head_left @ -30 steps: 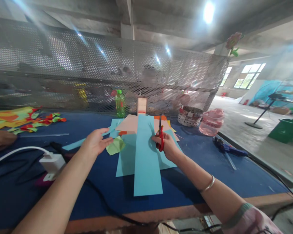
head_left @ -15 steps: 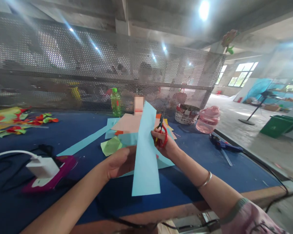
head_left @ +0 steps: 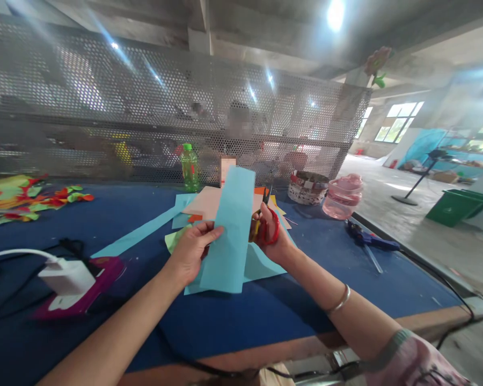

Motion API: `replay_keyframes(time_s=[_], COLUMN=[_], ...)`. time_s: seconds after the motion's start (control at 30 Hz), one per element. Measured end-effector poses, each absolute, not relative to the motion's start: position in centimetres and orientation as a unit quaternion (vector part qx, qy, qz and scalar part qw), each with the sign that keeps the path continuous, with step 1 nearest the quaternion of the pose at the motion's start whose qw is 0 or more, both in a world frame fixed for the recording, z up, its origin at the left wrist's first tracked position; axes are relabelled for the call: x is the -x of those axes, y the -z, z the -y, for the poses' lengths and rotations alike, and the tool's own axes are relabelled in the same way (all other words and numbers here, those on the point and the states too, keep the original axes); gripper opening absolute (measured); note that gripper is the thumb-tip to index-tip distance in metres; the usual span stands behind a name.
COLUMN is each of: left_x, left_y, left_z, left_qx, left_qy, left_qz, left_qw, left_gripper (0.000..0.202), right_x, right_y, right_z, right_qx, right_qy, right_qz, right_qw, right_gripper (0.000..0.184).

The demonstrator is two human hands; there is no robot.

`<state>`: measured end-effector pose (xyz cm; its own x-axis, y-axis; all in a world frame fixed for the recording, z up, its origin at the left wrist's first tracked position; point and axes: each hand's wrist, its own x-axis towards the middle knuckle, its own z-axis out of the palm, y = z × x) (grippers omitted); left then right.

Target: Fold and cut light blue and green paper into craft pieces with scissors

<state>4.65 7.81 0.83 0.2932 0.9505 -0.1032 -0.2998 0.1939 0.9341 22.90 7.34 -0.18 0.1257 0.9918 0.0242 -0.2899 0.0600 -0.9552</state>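
A long strip of light blue paper (head_left: 232,230) stands tilted up in front of me, above the table. My left hand (head_left: 194,247) pinches its left edge between thumb and fingers. In my right hand (head_left: 274,236) are scissors (head_left: 270,228) with red handles and dark blades pointing away from me, just right of the strip. Some right fingers are hidden, so whether they also touch the strip cannot be made out. Behind and below lie more blue paper (head_left: 265,265), pink paper (head_left: 203,202) and a light green piece (head_left: 173,240), partly covered by my left hand.
A green bottle (head_left: 190,169) stands behind the papers. Rightward are a woven basket (head_left: 306,188), a pink jug (head_left: 343,197) and a blue glue gun (head_left: 372,242). At left are a purple power strip (head_left: 110,271) with a white charger (head_left: 66,277) and colourful paper scraps (head_left: 60,201).
The blue strip has turned to face me more, and its lower end has risen. My left hand has come from behind it to pinch its left edge. The scissors stay in my right hand.
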Motion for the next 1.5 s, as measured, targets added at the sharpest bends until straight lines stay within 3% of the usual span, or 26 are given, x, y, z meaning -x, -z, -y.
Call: replay_keyframes(time_s=[0.13, 0.27, 0.53, 0.73, 1.03, 1.23, 1.37, 1.5], left_x=[-4.3, -4.3, -4.1, -2.7, -1.2, 0.2, -0.6, -2.5], left_y=[-0.7, -0.6, -1.5, -2.0, -3.5, -3.9, -3.2, -1.7], left_z=[-8.4, -8.4, -8.5, -10.0, -11.5, -12.3, -11.7, -10.2], left_qx=[-0.421, -0.436, -0.458, -0.355, -0.250, -0.215, -0.288, -0.406], left_qy=[-0.525, -0.531, -0.476, -0.559, -0.690, -0.722, -0.671, -0.518], left_qz=[-0.410, -0.415, -0.297, -0.327, -0.307, -0.287, -0.292, -0.352], left_qw=[0.616, 0.595, 0.690, 0.675, 0.606, 0.592, 0.618, 0.666], left_gripper=[0.021, 0.021, 0.029, 0.017, 0.026, 0.020, 0.010, 0.023], right_x=[-22.6, -21.9, -22.0, -21.6, -21.8, -21.6, -21.6, -21.5], right_y=[0.3, 0.9, 0.7, 1.0, 1.0, 1.3, 1.2, 1.0], right_z=[-6.9, -6.2, -5.7, -5.4, -5.1, -5.6, -5.6, -5.7], right_qx=[0.379, 0.420, 0.449, 0.446, 0.445, 0.473, 0.475, 0.477], right_qy=[-0.605, -0.561, -0.531, -0.551, -0.542, -0.552, -0.542, -0.525], right_qz=[0.347, 0.441, 0.529, 0.595, 0.618, 0.580, 0.564, 0.551], right_qw=[0.608, 0.561, 0.486, 0.379, 0.356, 0.367, 0.404, 0.439], right_gripper=[0.044, 0.039, 0.041, 0.041, 0.043, 0.043, 0.040, 0.038])
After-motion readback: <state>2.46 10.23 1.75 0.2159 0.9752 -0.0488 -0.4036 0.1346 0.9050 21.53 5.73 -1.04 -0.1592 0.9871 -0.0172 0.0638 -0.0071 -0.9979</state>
